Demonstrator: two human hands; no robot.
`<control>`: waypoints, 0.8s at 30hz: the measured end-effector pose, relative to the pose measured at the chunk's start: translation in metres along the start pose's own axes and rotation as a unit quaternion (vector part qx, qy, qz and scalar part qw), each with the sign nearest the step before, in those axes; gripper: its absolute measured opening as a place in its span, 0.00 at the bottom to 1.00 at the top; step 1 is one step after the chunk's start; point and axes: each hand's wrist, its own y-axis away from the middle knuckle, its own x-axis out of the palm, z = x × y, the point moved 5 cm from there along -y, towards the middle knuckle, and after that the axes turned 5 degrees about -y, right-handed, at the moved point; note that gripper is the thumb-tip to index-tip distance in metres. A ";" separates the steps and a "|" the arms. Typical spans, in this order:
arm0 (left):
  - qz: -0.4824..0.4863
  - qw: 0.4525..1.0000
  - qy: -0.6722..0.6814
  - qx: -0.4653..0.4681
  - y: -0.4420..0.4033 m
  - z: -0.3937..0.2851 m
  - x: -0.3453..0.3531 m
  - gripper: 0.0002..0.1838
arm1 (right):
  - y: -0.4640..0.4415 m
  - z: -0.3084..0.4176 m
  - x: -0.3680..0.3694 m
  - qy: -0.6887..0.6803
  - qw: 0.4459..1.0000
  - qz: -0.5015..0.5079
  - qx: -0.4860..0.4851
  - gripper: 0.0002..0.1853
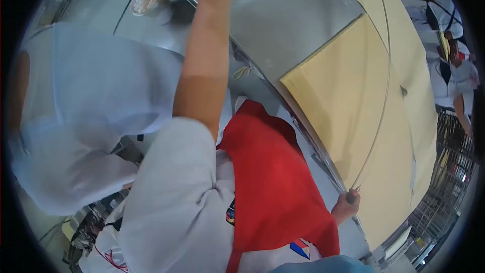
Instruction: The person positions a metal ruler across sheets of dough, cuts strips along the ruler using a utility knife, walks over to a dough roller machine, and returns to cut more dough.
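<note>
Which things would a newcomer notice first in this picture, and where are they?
Probably the bright red apron, just below the centre. Next come the pale yellow sheets on the metal table at right, where the right hand holds a long thin rod or wire.

Moderate, even light gives the grey metal bench (283,15) soft glare; faint shadows band the flat pale-yellow sheet (348,96). Fisheye curves everything inside black corners; the white-clothed person (101,76) blurs.
</note>
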 end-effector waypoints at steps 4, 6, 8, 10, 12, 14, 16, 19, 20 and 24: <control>0.034 0.989 0.055 -0.134 0.180 0.020 0.000 0.03 | -0.021 -0.004 -0.006 -0.004 0.999 0.035 0.006 0.06; 0.213 0.964 -0.085 -0.137 0.245 0.047 0.011 0.03 | -0.038 -0.010 -0.004 0.066 0.996 0.053 -0.020 0.06; 0.295 0.926 -0.074 -0.225 0.302 0.083 0.011 0.04 | -0.058 -0.001 0.003 0.079 0.994 0.058 -0.052 0.06; 0.308 0.909 -0.082 -0.267 0.331 0.099 0.015 0.05 | -0.074 0.015 0.017 0.082 0.991 0.066 -0.085 0.07; 0.291 0.898 -0.188 -0.271 0.348 0.108 0.008 0.06 | -0.080 0.034 0.030 0.072 0.990 0.088 -0.084 0.07; 0.254 0.900 -0.162 -0.314 0.361 0.151 -0.001 0.08 | -0.082 0.054 0.042 0.081 0.984 0.147 -0.063 0.07; 0.222 0.894 -0.130 -0.368 0.377 0.194 -0.002 0.09 | -0.080 0.074 0.053 0.052 0.986 0.154 -0.046 0.07; 0.248 0.873 -0.209 -0.365 0.378 0.261 0.000 0.14 | -0.071 0.107 0.071 -0.012 0.986 0.164 -0.001 0.09; 0.295 0.857 -0.243 -0.346 0.386 0.294 0.004 0.15 | -0.065 0.120 0.078 -0.006 0.987 0.161 0.006 0.10; 0.413 0.772 -0.416 -0.245 0.415 0.399 0.019 0.16 | -0.031 0.163 0.109 0.008 0.982 0.187 0.019 0.14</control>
